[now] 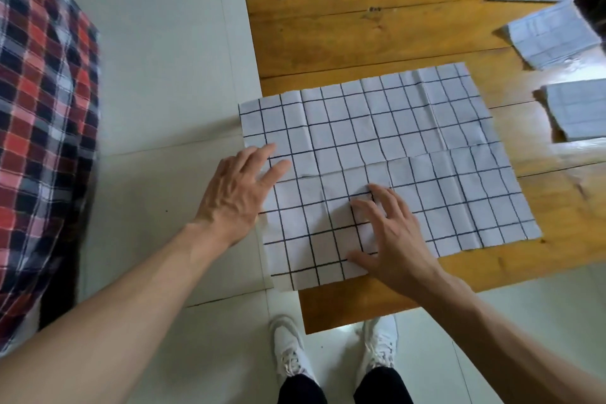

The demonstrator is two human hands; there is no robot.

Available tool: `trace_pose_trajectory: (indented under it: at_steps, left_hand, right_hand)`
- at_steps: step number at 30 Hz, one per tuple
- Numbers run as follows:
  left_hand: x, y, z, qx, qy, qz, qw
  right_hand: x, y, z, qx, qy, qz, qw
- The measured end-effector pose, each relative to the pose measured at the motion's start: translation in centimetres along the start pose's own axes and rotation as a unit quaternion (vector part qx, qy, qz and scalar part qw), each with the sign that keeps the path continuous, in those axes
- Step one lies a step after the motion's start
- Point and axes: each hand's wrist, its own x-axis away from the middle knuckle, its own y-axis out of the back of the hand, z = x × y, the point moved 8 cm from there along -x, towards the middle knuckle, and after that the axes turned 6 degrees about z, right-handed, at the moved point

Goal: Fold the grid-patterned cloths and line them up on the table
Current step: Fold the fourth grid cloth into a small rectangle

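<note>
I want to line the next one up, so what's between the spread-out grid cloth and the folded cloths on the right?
In the head view, only bare wooden table separates the spread cloth from the folded cloths.

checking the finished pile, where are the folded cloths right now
In the head view, three folded cloths lie in a row along the right edge of the wooden table, beyond and to the right of the open cloth.

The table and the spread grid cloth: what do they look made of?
Table: looks like solid wood planks, orange-brown and glossy, probably varnished; knots, grain and seams between boards show, with window glare at right. Spread grid cloth: seems a thin woven fabric, white with dark lines, matte; it holds sharp fold creases and small wrinkles.
</note>
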Motion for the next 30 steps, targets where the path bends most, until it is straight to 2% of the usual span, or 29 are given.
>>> trace_pose_trajectory:
  at_steps: [6, 11, 14, 19, 24, 28, 30]
  left_hand:
    - [1.5, 3.3, -0.3, 0.030, -0.073, -0.109, 0.991]
    - [3.1, 5.2, -2.2, 0.037, -0.097, -0.144, 0.984]
    - [3.5, 5.7, -3.9, 0.040, -0.070, -0.143, 0.986]
    - [2.8, 7.1, -8.5, 0.057, -0.040, -0.124, 0.990]
    - [1.7, 8.1, -12.2, 0.113, -0.018, -0.107, 0.988]
    - [1.5, 8.7, -13.4, 0.152, -0.057, -0.084, 0.983]
    - [1.6, 8.9, -13.5, 0.158, -0.070, -0.064, 0.983]
  right_hand:
    - [-2.8, 2.7, -0.4, -0.001, 0.070, 0.045, 0.997]
    - [-3.9, 5.4, 0.7, -0.041, 0.067, 0.004, 0.997]
    - [-1.9, 6.5, 2.1, -0.037, 0.040, -0.007, 0.998]
    - [3.4, 6.0, 4.6, -0.036, 0.036, 0.031, 0.998]
    - [6.5, 4.2, 4.2, -0.057, 0.003, -0.010, 0.998]
    - [7.6, 4.8, 2.4, -0.034, -0.025, -0.103, 0.994]
    - [7.8, 5.3, 1.1, -0.024, -0.052, -0.100, 0.993]
